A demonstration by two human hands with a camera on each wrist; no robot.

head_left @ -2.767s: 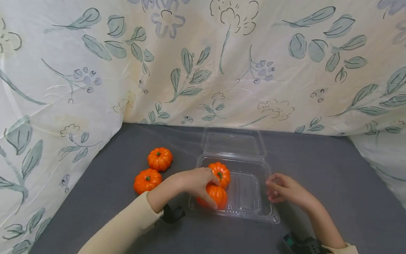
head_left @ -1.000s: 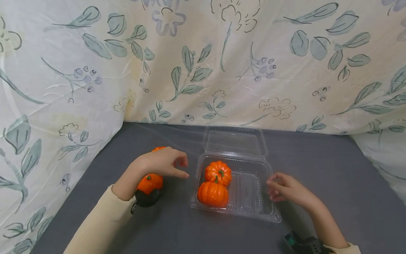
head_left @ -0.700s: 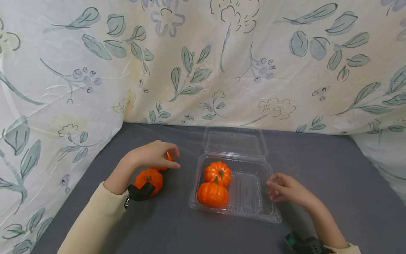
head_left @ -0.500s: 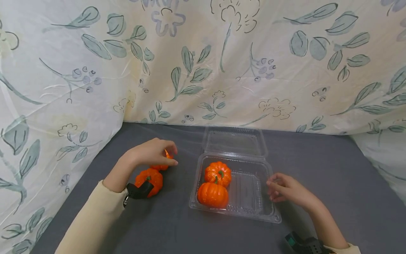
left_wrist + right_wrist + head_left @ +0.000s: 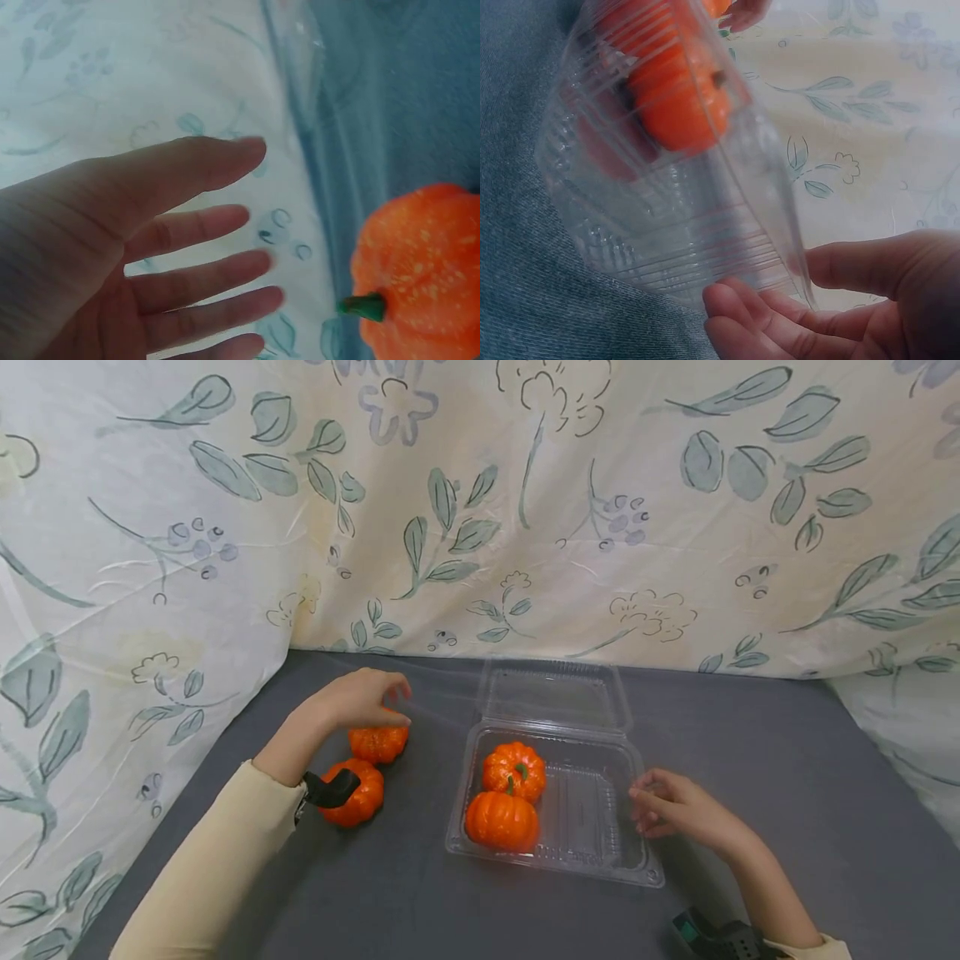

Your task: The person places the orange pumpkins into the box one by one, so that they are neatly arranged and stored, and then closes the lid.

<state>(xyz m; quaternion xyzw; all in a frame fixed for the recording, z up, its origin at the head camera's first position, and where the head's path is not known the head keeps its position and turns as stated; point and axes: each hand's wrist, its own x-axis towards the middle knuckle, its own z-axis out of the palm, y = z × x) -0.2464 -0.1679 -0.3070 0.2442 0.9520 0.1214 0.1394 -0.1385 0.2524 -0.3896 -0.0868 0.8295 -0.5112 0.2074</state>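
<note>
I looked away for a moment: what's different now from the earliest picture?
The left hand let go of the near pumpkin in the box and moved left and forward, to just by the far loose pumpkin. Unchanged: the right hand at the box's edge, the open lid, two pumpkins outside the box.

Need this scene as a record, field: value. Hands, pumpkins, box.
left hand: holds nothing, beside far loose pumpkin
right hand: pinches right rim of box
box: clear plastic
lid: open, laid back behind box
pumpkins loose: 2, left of box; far one, near one
pumpkins in box: 2, left side; back one, front one
table: dark gray
</note>
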